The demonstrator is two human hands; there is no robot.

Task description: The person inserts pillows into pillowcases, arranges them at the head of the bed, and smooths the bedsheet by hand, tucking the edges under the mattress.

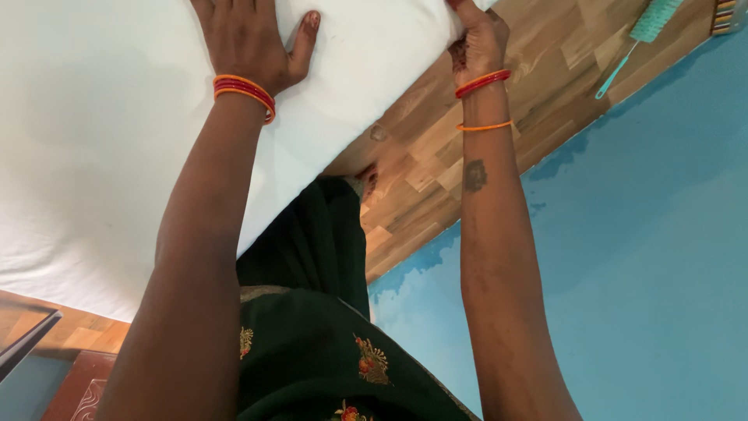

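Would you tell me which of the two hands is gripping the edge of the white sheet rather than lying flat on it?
The right hand pinches the white sheet's edge; the left hand lies flat, palm down, on top.

I'm pressing my left hand (249, 39) flat on the white sheet (101, 140) while my right hand (477, 43) is gripping its edge.

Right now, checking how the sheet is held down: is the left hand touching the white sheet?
Touching. The head view shows the left hand pressed flat, palm down, on the white sheet, with no gap beneath it.
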